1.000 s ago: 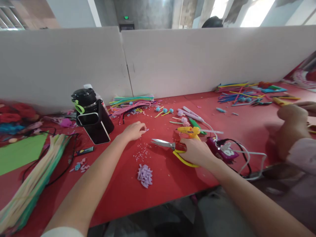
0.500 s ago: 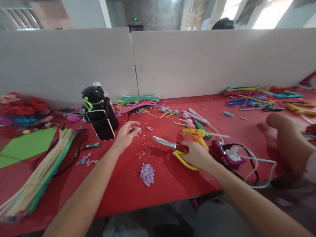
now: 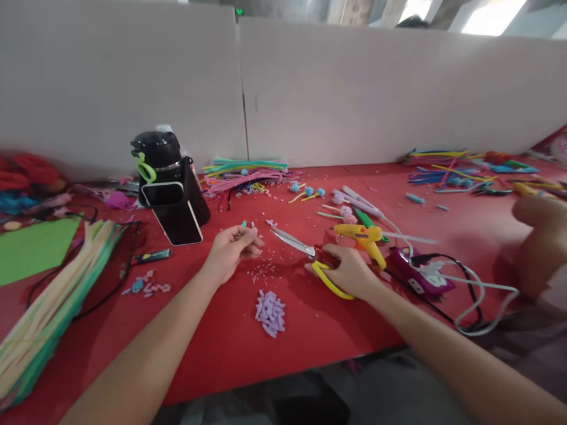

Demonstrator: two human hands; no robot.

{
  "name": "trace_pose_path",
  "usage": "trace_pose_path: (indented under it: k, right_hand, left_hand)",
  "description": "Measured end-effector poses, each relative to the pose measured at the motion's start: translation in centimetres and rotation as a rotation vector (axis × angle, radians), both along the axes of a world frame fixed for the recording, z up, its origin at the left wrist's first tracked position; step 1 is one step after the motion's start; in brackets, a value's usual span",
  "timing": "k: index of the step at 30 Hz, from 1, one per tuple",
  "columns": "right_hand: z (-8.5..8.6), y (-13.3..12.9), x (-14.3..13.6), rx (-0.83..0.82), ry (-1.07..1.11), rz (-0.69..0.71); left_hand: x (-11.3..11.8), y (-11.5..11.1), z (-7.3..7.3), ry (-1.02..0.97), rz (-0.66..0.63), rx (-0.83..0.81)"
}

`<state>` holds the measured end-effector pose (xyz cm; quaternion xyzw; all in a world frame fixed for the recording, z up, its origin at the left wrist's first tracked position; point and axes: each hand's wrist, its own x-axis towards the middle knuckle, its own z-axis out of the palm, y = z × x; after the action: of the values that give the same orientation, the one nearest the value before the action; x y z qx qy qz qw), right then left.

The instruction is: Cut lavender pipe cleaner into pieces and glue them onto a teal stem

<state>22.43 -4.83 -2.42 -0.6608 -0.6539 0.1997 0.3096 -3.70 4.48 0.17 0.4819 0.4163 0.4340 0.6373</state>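
Note:
My right hand point(image 3: 348, 273) is wrapped round the yellow handles of a pair of scissors point(image 3: 296, 243). The blades point left and lie nearly together. Across from their tips, my left hand point(image 3: 233, 252) is closed in a pinch just over the table; a small lilac bit shows by the fingertips, but what they hold is hidden. Below and between the hands lies a pile of short lilac pieces point(image 3: 270, 313), cut from fuzzy stems by their look. Tiny pale clippings point(image 3: 262, 271) are scattered above the pile.
A yellow glue gun point(image 3: 359, 234) and a purple power strip point(image 3: 419, 274) with cables lie right. A phone point(image 3: 179, 221) leans on a black flask point(image 3: 157, 153) at left, near bundled pipe cleaners point(image 3: 57, 307). Another person's hand point(image 3: 538, 236) is at far right.
The view has tipped down a little. My left hand has moved slightly right, closer to the scissor blades. My right hand still holds the scissors. The other person's hand has shifted right.

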Motion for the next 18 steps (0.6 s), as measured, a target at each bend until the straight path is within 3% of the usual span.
trace_pose_path:
  k: [6,18]
  right_hand:
    - [-0.3,0.0,0.1,-0.016,-0.054,-0.01]
    - [0.2,-0.3,-0.3,0.006,-0.153,-0.045]
  left_hand:
    - [0.5,0.6,-1.1,-0.148,0.019,0.002]
    - [1.8,-0.6,-1.1,0.023,-0.043,0.063]
